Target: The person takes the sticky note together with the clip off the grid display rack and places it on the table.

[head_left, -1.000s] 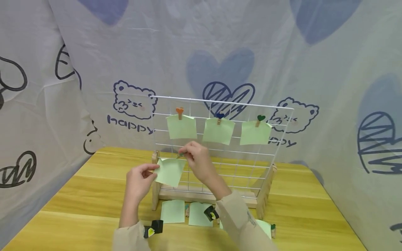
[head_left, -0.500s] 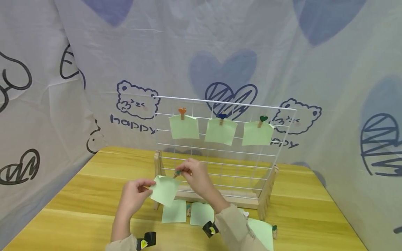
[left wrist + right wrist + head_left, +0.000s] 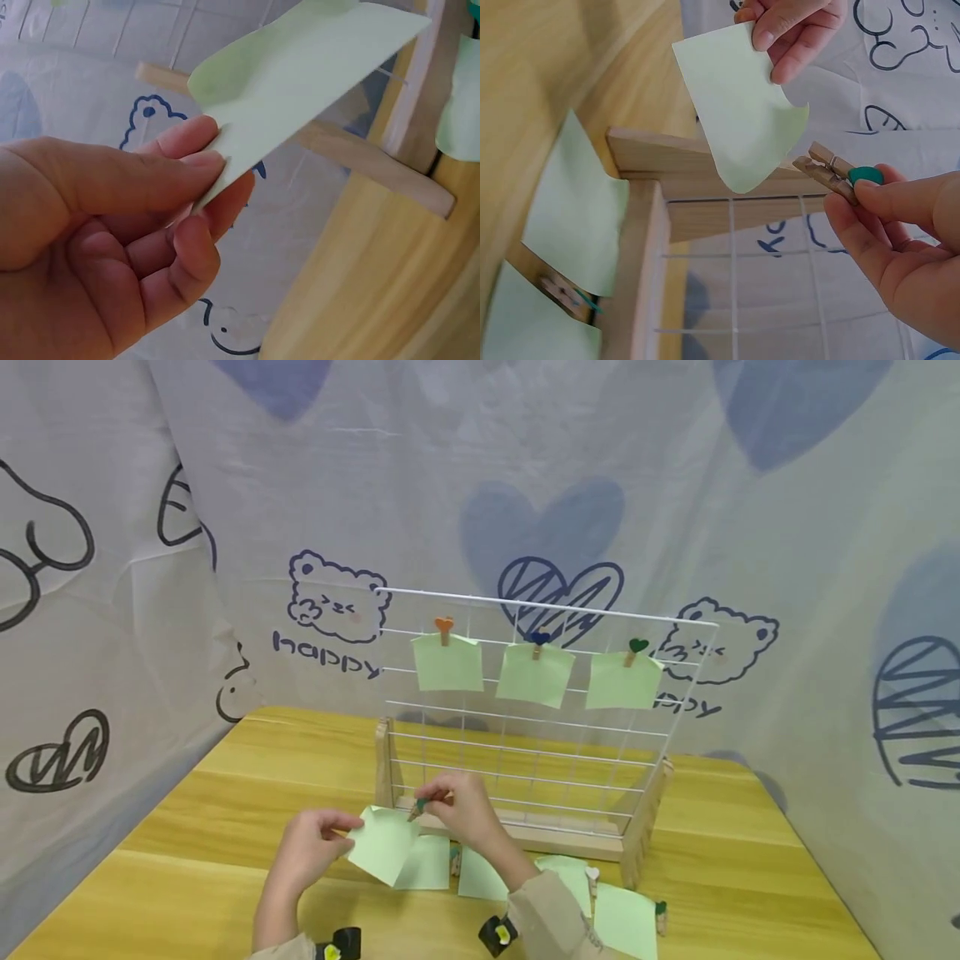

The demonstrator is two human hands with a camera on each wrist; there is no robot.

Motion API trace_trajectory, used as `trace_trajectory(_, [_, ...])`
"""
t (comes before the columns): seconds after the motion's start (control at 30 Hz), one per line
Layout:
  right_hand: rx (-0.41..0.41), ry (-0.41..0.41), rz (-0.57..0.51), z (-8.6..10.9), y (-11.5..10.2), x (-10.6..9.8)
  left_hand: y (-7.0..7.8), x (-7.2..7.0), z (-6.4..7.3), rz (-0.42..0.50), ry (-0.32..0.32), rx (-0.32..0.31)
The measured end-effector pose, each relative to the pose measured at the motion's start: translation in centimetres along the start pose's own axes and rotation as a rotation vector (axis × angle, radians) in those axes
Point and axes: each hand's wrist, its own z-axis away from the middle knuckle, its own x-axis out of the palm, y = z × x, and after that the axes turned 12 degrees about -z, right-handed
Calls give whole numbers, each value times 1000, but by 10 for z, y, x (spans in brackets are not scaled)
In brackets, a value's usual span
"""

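Note:
My left hand (image 3: 311, 847) pinches a pale green paper note (image 3: 384, 845) by its left edge, between thumb and fingers. The paper is held up in front of the rack's lower left, its far corner curling in the left wrist view. Just right of it, my right hand (image 3: 465, 814) pinches a small wooden clothespin (image 3: 829, 174) with a teal-green top. In the right wrist view the clothespin's tip stands close to the note's curled corner, with a gap between them. Behind both hands is a white wire grid rack (image 3: 547, 607) on a wooden base.
Three green notes hang on the rack's upper part, under an orange (image 3: 444, 625), a blue (image 3: 540, 639) and a green heart clothespin (image 3: 637, 647). Before the base lie several notes (image 3: 425, 864) with clothespins (image 3: 592, 878) between them. A patterned cloth (image 3: 480, 427) surrounds the wooden table (image 3: 720, 860).
Both hands have come down and back from the rack, bringing the note and the clothespin along. The clothespin was at the note's top edge earlier. The head view has shifted slightly.

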Motion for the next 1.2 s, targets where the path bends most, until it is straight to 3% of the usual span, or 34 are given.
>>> trace_trajectory(0.5, [179,-91,-119,8,25,29,-30,2,8,23,-80,-69])
trace_trajectory(0.8, [234,-173,-122,16,35,46,-46,0,14,2,-116,-120])
trace_trajectory(1.2, [331,-247,-90,24,42,65,-60,1,20,-28,-119,-185])
